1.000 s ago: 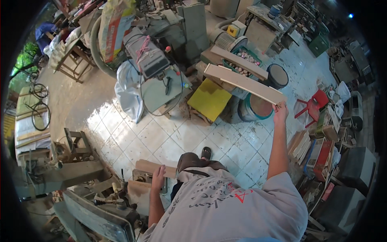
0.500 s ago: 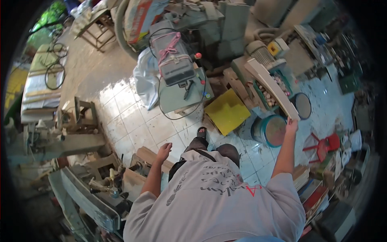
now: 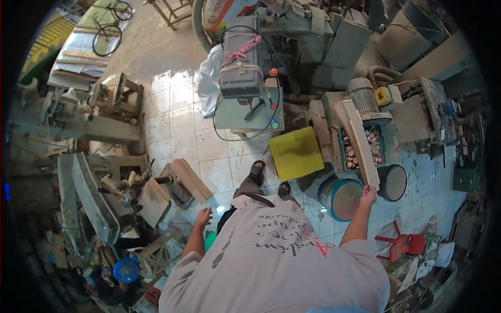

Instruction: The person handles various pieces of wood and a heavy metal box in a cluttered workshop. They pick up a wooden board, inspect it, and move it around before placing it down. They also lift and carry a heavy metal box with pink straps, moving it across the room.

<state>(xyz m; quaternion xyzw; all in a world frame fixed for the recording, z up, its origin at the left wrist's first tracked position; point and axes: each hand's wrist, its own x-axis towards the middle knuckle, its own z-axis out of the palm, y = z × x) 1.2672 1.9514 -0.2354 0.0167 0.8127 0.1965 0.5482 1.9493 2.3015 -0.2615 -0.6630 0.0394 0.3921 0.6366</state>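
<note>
My right hand (image 3: 369, 195) grips the near end of a long pale wooden board (image 3: 357, 136), which looks like stacked strips. The board slants away over a green crate (image 3: 385, 140) of small round pieces, toward a motor (image 3: 361, 96). Whether its far end rests on anything is unclear. Just below the gripped end is a round drum (image 3: 346, 200) with a teal rim; a dark-rimmed drum (image 3: 392, 182) stands to its right. At my left side, my left hand (image 3: 203, 216) hangs loosely curled and holds nothing visible, nearest some brown planks (image 3: 189, 178).
A yellow square panel (image 3: 296, 154) lies ahead of my feet. Beyond it, a grey toolbox (image 3: 241, 62) tied with pink cord sits on a small table (image 3: 229, 116), cable looping around. A red chair (image 3: 401, 244) is at right. Another person (image 3: 104, 279) is at lower left.
My view has turned, and the surroundings sit differently in it. My right hand keeps the board, its near end now lower in view. Both feet and another person now show.
</note>
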